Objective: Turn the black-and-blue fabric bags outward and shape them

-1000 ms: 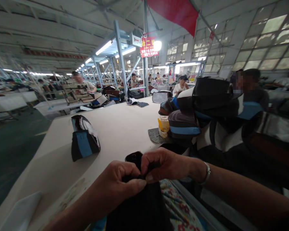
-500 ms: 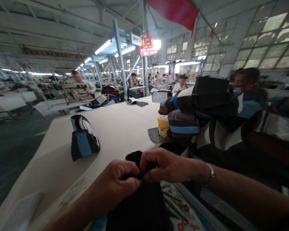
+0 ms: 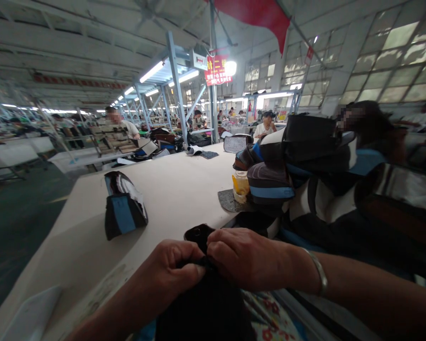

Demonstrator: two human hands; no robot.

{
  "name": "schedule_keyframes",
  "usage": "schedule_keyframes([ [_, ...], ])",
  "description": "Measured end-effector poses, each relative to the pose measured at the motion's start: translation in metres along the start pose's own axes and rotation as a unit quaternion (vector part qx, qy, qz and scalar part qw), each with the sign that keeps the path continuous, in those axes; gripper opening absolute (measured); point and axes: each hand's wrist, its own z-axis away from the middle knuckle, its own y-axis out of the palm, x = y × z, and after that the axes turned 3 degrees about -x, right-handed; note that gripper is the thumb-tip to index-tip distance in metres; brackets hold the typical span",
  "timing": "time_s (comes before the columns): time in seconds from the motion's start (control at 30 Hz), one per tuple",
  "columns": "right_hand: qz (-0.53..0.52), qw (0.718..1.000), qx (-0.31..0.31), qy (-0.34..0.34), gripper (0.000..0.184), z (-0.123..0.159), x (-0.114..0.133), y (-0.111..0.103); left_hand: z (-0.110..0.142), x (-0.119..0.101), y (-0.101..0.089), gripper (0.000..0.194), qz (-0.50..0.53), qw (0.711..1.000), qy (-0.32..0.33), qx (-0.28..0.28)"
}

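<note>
A dark piece of black fabric (image 3: 204, 308) lies below my hands, in front of my body. My left hand (image 3: 175, 267) pinches its upper edge between thumb and forefinger. Right beside it, my right hand (image 3: 244, 255) is closed with curled fingers at the same edge, its back turned up and hiding the fingertips. Just beyond the hands a black phone (image 3: 195, 232) rests at the table's edge, partly covered by my fingers. Flower-patterned cloth (image 3: 270, 315) shows under the black fabric.
A black-and-blue bag (image 3: 122, 210) stands on the pale table (image 3: 173, 189). To the right, a jar (image 3: 240, 184) with a yellow tool sits on a grey pad (image 3: 225, 200), beside piled bags (image 3: 270, 182). A person (image 3: 365, 123) is behind the pile; others work farther off.
My right hand has rolled over from a thumb-and-finger pinch, its back now facing up and its wrist lower. My left hand keeps its pinch almost in place.
</note>
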Motion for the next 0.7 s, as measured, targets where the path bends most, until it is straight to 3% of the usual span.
schedule_keyframes([
  [0.1, -0.021, 0.999, -0.047, 0.008, 0.009, 0.000, 0.002, -0.003, 0.003, -0.001, 0.001, 0.028, -0.015, 1.000, -0.003, 0.000],
  [0.17, -0.065, 0.997, -0.038, 0.032, 0.013, 0.000, 0.004, -0.003, 0.005, -0.002, 0.002, 0.029, -0.030, 1.000, 0.002, -0.003],
  [0.3, -0.048, 0.998, 0.005, 0.037, 0.014, -0.002, 0.014, -0.007, 0.009, -0.008, 0.006, 0.026, -0.076, 0.996, 0.032, -0.027],
  [0.43, 0.019, 0.995, 0.100, 0.006, 0.012, -0.012, 0.015, -0.018, 0.009, -0.011, 0.008, 0.019, -0.094, 0.993, 0.060, -0.040],
  [0.53, 0.003, 0.988, 0.142, 0.061, 0.011, -0.020, 0.000, -0.019, 0.008, -0.008, 0.008, 0.023, -0.078, 0.996, 0.042, -0.023],
  [0.63, -0.125, 0.966, 0.126, 0.188, 0.009, -0.022, -0.023, -0.015, 0.009, -0.004, 0.007, 0.027, -0.053, 0.998, 0.019, 0.000],
  [0.7, -0.296, 0.924, 0.104, 0.218, 0.009, -0.018, -0.034, -0.013, 0.011, -0.003, 0.007, 0.029, -0.043, 0.999, 0.019, -0.001],
])
